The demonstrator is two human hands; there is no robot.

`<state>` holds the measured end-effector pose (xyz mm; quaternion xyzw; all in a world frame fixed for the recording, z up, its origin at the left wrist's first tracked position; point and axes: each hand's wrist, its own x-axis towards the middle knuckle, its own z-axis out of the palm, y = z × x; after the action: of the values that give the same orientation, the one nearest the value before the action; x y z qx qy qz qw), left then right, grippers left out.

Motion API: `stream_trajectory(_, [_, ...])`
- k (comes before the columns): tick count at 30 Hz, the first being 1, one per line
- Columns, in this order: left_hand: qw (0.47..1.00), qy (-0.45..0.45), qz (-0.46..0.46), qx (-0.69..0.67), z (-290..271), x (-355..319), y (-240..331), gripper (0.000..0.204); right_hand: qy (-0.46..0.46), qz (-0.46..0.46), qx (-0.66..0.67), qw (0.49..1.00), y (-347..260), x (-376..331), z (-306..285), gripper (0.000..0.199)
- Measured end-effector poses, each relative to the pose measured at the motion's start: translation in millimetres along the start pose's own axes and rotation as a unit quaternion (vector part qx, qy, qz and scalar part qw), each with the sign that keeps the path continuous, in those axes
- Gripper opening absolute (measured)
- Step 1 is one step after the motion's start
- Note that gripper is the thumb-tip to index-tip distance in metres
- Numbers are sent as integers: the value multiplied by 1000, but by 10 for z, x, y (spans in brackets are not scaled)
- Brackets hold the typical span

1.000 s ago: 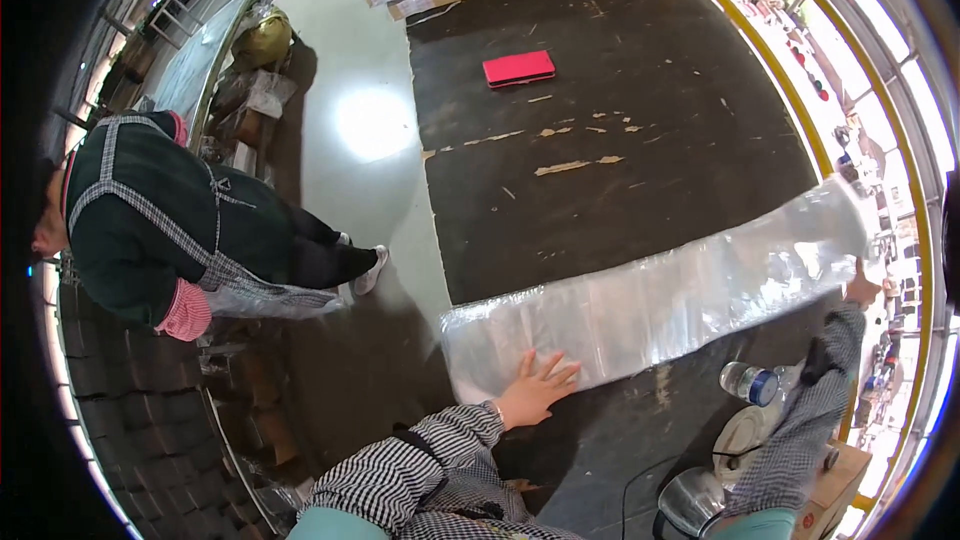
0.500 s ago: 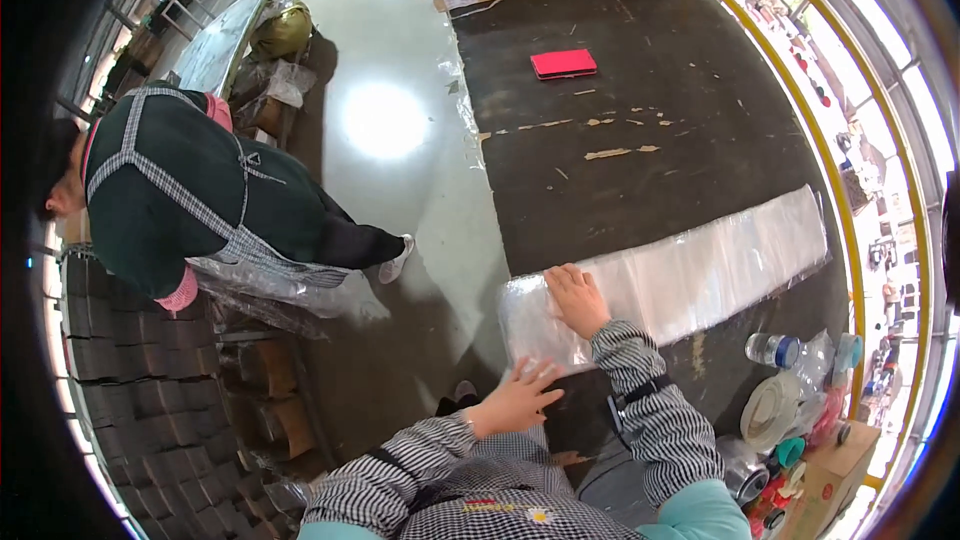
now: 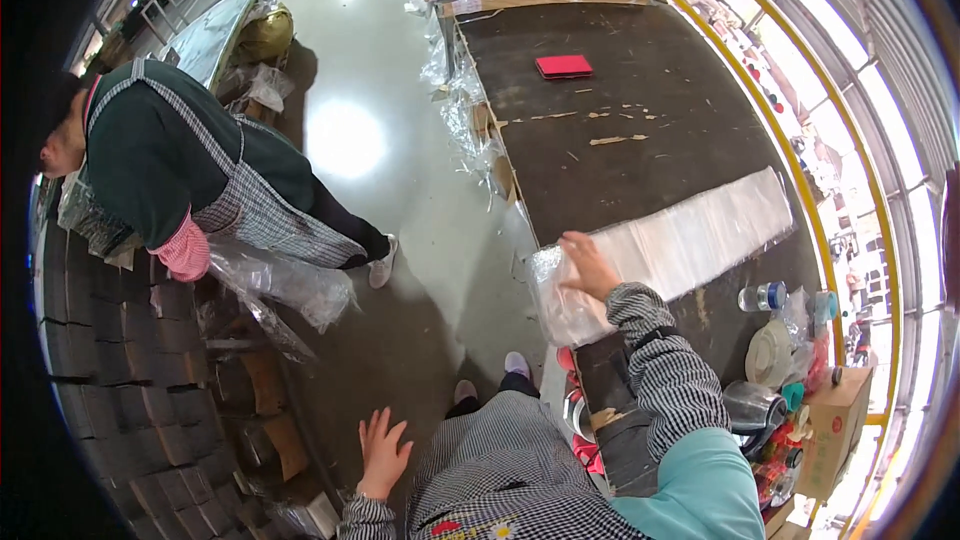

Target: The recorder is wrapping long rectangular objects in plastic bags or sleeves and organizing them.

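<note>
A long stack of clear plastic bags (image 3: 690, 235) lies slantwise across the dark tabletop (image 3: 620, 180). At its left end is my right hand (image 3: 592, 265), fingers apart, over or lightly on the plastic; whether it touches I cannot tell. My left hand (image 3: 381, 452) hangs low over the floor to my left, with fingers spread and nothing in it. It is away from the table, nearest to the cartons on the left.
A red booklet-like case (image 3: 563, 66) lies farther up the table. Bottles, a steel kettle (image 3: 752, 408) and a carton (image 3: 836, 430) crowd the right edge by a yellow rail (image 3: 850, 140). A co-worker (image 3: 200, 170) in a checked apron stands left beside dark stacked cartons (image 3: 110, 360).
My left hand has left the near edge of the plastic stack and dropped down to the left. The right hand stays at the stack's left end. My view has turned left, and the co-worker's arm has shifted.
</note>
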<state>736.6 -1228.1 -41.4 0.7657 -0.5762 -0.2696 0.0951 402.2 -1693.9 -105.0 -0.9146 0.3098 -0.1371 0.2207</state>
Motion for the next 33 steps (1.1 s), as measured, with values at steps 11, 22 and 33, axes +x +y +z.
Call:
stream_trajectory(11, [992, -28, -113, -37, 89, -415, 51, 43, -151, 5, -190, 970, -38, -116, -48, 89])
stream_trajectory(22, [992, -35, -112, -48, 73, -262, 495, 41, -181, 74, -144, 970, 11, -65, 27, 72])
stream_trajectory(33, [986, -43, -150, -54, -8, -282, 820, 39, -124, 7, -151, 981, 154, -179, 68, 67])
